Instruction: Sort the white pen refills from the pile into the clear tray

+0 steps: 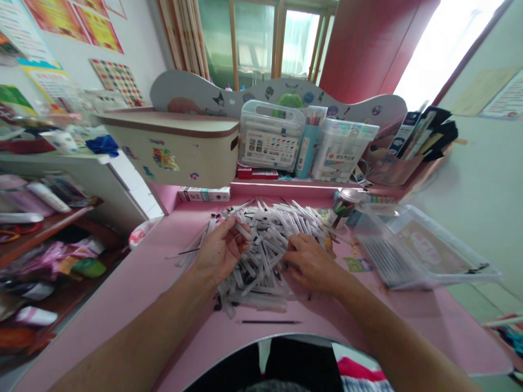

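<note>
A big heap of clear plastic pens (269, 239) with black tips lies in the middle of the pink desk (134, 294). My left hand (218, 251) rests on the heap's left side, fingers curled round a few pens. My right hand (310, 264) sits on the heap's right side, fingers bent down into the pens and pinching among them. One thin black refill (269, 322) lies alone near the desk's front edge.
A clear plastic tray (420, 250) with pens in a row stands at the right. On the back shelf are marker boxes (267, 136), a cream box (180, 147) and a cup of pencils (341, 207). Cluttered shelves (41, 228) stand at the left.
</note>
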A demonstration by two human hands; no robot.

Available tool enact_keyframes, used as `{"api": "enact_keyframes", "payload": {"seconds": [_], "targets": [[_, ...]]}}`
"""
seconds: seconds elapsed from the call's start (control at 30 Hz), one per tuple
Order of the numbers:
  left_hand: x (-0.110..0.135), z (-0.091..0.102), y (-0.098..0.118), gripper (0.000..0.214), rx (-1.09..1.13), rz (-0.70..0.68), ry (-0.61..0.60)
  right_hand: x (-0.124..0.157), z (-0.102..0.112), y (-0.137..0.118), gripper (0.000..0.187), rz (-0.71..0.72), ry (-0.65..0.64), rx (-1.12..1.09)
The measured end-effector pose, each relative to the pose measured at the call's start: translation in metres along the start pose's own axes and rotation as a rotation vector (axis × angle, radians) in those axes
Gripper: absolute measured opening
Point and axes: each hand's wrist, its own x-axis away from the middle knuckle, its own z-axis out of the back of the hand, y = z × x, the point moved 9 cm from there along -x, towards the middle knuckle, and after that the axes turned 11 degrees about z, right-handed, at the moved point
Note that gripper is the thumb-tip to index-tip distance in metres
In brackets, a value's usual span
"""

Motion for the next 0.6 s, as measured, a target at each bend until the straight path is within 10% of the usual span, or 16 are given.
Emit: {"api": "enact_keyframes", "payload": {"seconds": [0.6], "targets": [[0.002, -0.001, -0.001, 0.021, 0.001, -0.021, -0.022, 0.0, 0.002, 0.002, 0.01, 0.009, 0.042, -0.052]]}}
